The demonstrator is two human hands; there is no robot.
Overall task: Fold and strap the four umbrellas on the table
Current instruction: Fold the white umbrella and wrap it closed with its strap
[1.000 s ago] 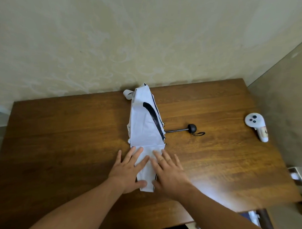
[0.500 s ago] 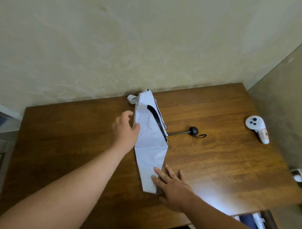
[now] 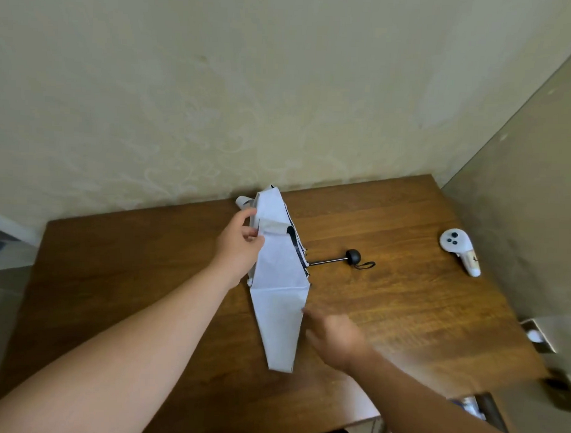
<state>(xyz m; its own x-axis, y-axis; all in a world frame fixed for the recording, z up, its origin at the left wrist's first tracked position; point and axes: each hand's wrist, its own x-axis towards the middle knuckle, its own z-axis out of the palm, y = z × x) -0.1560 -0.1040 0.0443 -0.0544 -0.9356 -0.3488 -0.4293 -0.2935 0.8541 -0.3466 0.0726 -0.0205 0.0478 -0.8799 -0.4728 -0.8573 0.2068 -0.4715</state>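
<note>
From my seat I see one umbrella (image 3: 280, 281) lying flat on the brown worktop (image 3: 120, 275), its white canopy pressed into a long wedge that runs from the far edge by the wall (image 3: 217, 84) down toward me, the narrow tip nearest. A black strap (image 3: 297, 249) runs along its right side, and a thin shaft ends in a black knob (image 3: 353, 256) with a small loop, sticking out to the right across the wood.

My left hand (image 3: 239, 244) is at the umbrella's upper left edge, fingers and thumb curled around a fold of the white cloth there, so it is clamped on the fabric near the far end. A white handle end (image 3: 242, 202) peeks out just beyond that hand, close to the wall.

My right hand (image 3: 335, 334) sits just beside the right edge of the wedge's lower half, fingers pointing toward the cloth; it is motion-blurred (badly enough that I cannot tell whether the fingertips touch the cloth, nor whether the fingers are spread or closed).

Well apart to the right, near the side panel, a white controller (image 3: 459, 251) lies on the worktop, buttons up. The umbrella lies between my two forearms, closer to the left hand's grip than to the right hand.
</note>
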